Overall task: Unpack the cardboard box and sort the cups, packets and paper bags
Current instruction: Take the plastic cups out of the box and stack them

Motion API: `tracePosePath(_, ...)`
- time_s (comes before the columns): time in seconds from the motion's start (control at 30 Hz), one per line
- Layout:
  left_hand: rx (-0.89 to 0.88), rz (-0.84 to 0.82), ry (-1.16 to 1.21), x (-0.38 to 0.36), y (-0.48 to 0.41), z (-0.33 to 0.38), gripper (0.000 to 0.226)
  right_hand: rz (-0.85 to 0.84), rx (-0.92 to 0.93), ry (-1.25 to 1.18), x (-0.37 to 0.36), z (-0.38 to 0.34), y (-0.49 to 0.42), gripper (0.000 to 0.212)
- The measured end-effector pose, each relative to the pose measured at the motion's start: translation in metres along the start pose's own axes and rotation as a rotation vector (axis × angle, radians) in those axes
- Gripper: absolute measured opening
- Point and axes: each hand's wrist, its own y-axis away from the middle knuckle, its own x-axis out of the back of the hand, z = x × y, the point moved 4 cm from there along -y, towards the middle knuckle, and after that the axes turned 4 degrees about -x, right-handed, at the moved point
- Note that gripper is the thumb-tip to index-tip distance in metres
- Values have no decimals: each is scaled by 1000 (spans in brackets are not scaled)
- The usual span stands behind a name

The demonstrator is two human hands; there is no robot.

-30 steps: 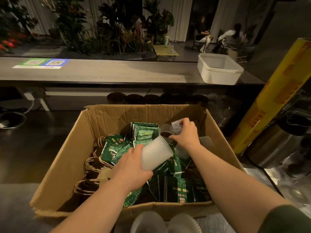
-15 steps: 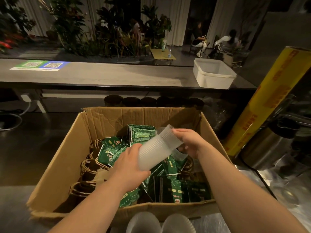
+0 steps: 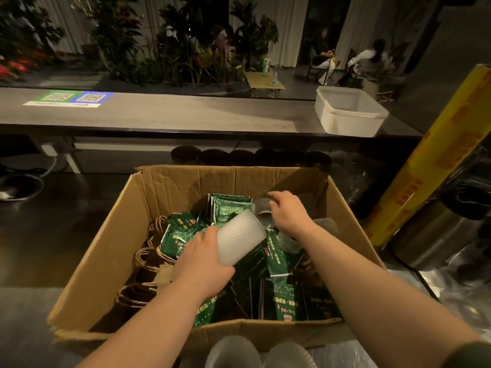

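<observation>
Shows an open brown cardboard box (image 3: 95, 258) on a dark table (image 3: 26, 314), viewed from above its near edge. Grips, in the left hand (image 3: 202, 258), a nested stack of translucent ribbed plastic cups (image 3: 240, 236), long axis tilted up towards the far right, open mouth facing the right hand (image 3: 288, 213). Pinches, with that right hand's curled fingers, a small clear ribbed cup (image 3: 261, 207) just beyond the stack's mouth, towards the box's far right corner. Probably calls for sliding this cup into the stack along that axis. Leaves green printed packets (image 3: 276, 252) heaped mid-box and brown paper bags with twisted handles (image 3: 143, 261) at left. Beyond: far grey table (image 3: 159, 112) bearing a white plastic tub (image 3: 348, 112); dim room with plants (image 3: 186, 49).
</observation>
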Motion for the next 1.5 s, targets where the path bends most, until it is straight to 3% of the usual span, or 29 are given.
tracePosePath(0.17, 5, -17, -19, 0, -1, 1, 76, -151, -79, 0, -15, 1, -16, 55)
tracePosePath(0.27, 5, -21, -18, -1, 0, 1, 76, -113, -91, 123, -23, 10, -19, 52)
tracePosePath(0.4, 10, -15, -31, -1, 1, -1, 74, -96, -17, -183, -3, 8, -9, 10)
tracePosePath(0.5, 15, -3, -19, 1, 0, -1, 76, -98, 3, -502, 21, 1, 11, 17)
tracePosePath(0.63, -9, 11, 1, 0, 1, 5, 77, -266, -23, -868, 27, 6, 33, 26)
tracePosePath(1.23, -75, -30, 26, -4, 3, 6, 86, -343, -119, -1016, 17, 22, 44, 25)
tracePosePath(1.43, -58, -26, 31, -2, 0, 4, 84, -614, -49, -1001, 2, 5, 54, 14)
tracePosePath(1.5, -46, -22, 22, -2, 0, 4, 82, -494, -89, -947, 1, 10, 48, 23)
